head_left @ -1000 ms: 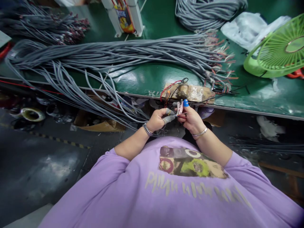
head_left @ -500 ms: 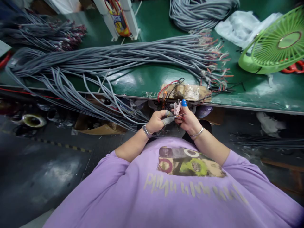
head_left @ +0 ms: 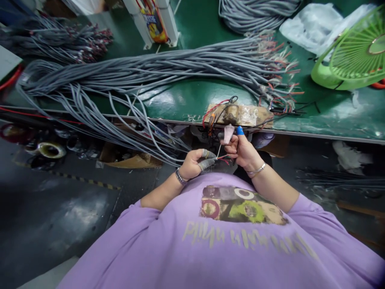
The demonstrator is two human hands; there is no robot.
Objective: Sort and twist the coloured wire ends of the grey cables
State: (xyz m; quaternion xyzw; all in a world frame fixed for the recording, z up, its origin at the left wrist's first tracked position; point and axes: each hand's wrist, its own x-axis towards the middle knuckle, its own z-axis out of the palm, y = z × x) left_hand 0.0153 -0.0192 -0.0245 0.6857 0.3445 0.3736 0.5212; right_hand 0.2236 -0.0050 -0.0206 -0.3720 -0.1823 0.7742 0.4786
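Observation:
My left hand (head_left: 197,162), with grey covers on thumb and finger, pinches the end of a grey cable. Thin red and white wires (head_left: 223,157) fan out from its fingertips. My right hand (head_left: 245,151), a blue cover on its thumb, is closed around a small pink clip-like tool (head_left: 228,133). A white wire runs taut from the left fingertips up to the right hand by this tool. Behind both hands, a taped wooden block (head_left: 251,115) sits on the bench edge, with an orange-and-black tool (head_left: 211,120) beside it.
A long bundle of grey cables (head_left: 156,64) lies across the green bench (head_left: 180,102), with some hanging over the front edge. More cables (head_left: 258,14) are coiled behind it. A green fan (head_left: 333,76) and a plastic bag (head_left: 313,26) are at right. Below is a cardboard box (head_left: 135,160).
My hands have drawn apart, the left moving down and away from the pink tool. A white wire now shows stretched between them. The whole view has shifted slightly.

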